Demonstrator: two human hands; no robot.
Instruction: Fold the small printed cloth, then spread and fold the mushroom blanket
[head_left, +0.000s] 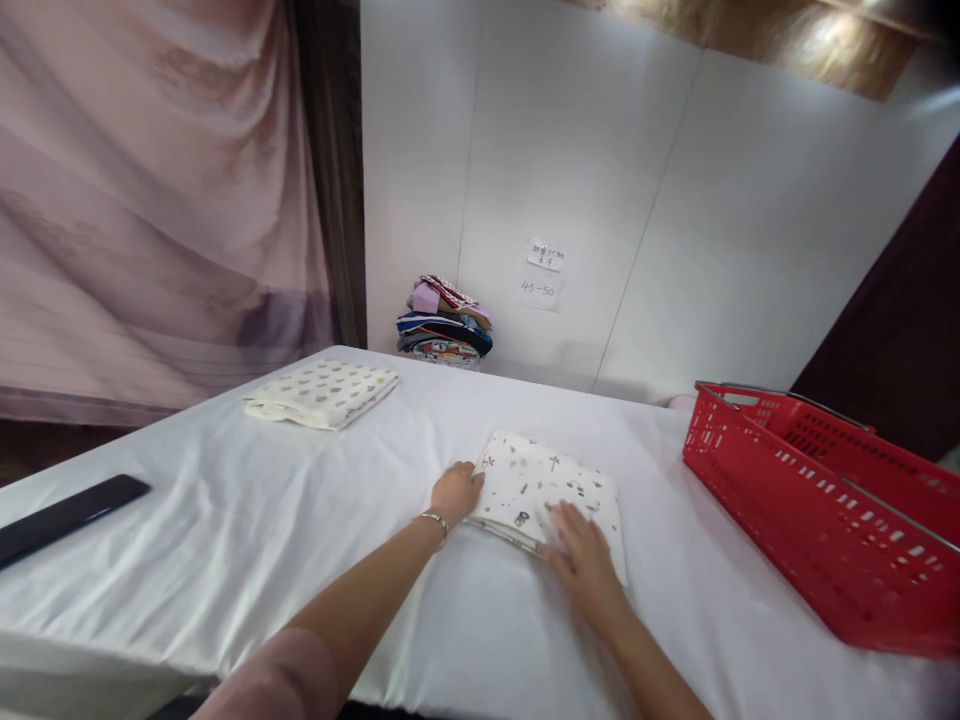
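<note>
White printed cloth (544,485) lies on the tabletop (300,520), folded already into a flat packet; its lower edge seems not fully even. Left hand (454,494) touches its nine o'clock side, grip unclear; right hand (589,568) is open at five. Second folded cloth (324,392): ten o'clock; red basket (817,520): three.

On the table (315,540), the patterned cloth (540,480) lies between another folded cloth (326,393) (left) and the basket (817,530).
</note>
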